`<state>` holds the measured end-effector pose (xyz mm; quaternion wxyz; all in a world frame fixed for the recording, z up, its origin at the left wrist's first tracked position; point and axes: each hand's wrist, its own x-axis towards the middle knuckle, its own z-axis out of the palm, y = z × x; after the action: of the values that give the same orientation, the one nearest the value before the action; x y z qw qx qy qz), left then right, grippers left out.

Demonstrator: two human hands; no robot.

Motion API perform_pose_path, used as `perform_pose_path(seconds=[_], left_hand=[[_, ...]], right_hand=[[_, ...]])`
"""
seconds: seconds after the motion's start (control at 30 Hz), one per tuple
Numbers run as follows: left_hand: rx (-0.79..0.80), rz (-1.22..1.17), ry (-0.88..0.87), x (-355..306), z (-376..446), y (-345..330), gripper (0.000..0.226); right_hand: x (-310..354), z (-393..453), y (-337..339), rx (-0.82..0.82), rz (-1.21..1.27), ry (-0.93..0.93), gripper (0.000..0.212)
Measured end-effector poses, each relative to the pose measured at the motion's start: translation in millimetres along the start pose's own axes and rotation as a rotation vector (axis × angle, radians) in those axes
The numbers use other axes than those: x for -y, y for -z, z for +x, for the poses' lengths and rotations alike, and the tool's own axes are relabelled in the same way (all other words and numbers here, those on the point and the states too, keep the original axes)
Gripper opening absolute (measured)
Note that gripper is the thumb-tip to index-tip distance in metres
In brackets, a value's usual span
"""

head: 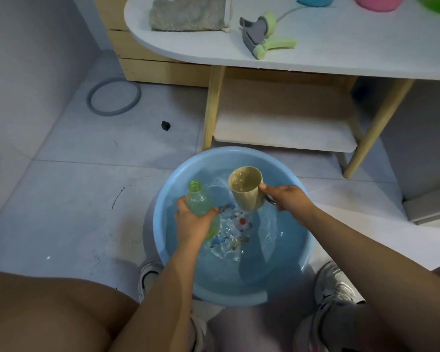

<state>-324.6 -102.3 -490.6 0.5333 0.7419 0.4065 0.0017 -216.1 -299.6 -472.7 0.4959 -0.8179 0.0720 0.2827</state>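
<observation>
My knees fill the bottom of the frame, with my shoes [333, 283] planted on either side of a blue basin [229, 293] on the tiled floor. The basin holds clear, rippling water [267, 224] over a coloured pattern on its bottom.

Over the left part of the basin, my left hand [192, 222] wraps its fingers round the body of a green plastic bottle [200, 201]. The bottle has no cap and tilts with its open neck towards the upper left. I cannot tell how much is in it.

Just right of it, my right hand [288, 199] grips the handle of a beige mug [247, 190], thumb on top. The mug is held above the water, its mouth tipped towards me, with a wet shimmer inside.

Beyond the basin, a white table [341, 47] on wooden legs spans the upper right. On it lie a folded towel [188, 15] and a green and grey tool [262, 36], and a pink tub [379, 2] is cut off at the top edge.

On the floor at upper left lie a small black cube [165, 125] and a grey ring [113, 96].
</observation>
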Motion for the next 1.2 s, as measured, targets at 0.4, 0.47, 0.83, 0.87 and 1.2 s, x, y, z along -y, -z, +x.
perform_pose_path(seconds=[0.4, 0.47, 0.83, 0.87, 1.2], left_hand=[[0.096, 0.204, -0.161, -11.4, -6.0, -15.2, 0.058], [0.090, 0.198, -0.195, -12.0, -5.8, -16.0, 0.064], [0.063, 0.180, -0.282, -13.8, -0.2, -17.9, 0.080], [0.062, 0.181, -0.284, -14.1, 0.0, -18.2, 0.081], [0.077, 0.180, -0.290, -15.6, 1.1, -21.5, 0.080]], right_hand=[[32.9, -25.6, 30.6, 0.001, 0.029, 0.163, 0.047], [39.3, -29.0, 33.4, 0.011, 0.024, 0.190, 0.049], [69.4, -39.1, 44.3, -0.016, -0.211, 0.315, 0.058], [71.4, -39.8, 44.9, -0.019, -0.234, 0.327, 0.060], [81.3, -44.7, 46.3, -0.062, -0.344, 0.387, 0.064]])
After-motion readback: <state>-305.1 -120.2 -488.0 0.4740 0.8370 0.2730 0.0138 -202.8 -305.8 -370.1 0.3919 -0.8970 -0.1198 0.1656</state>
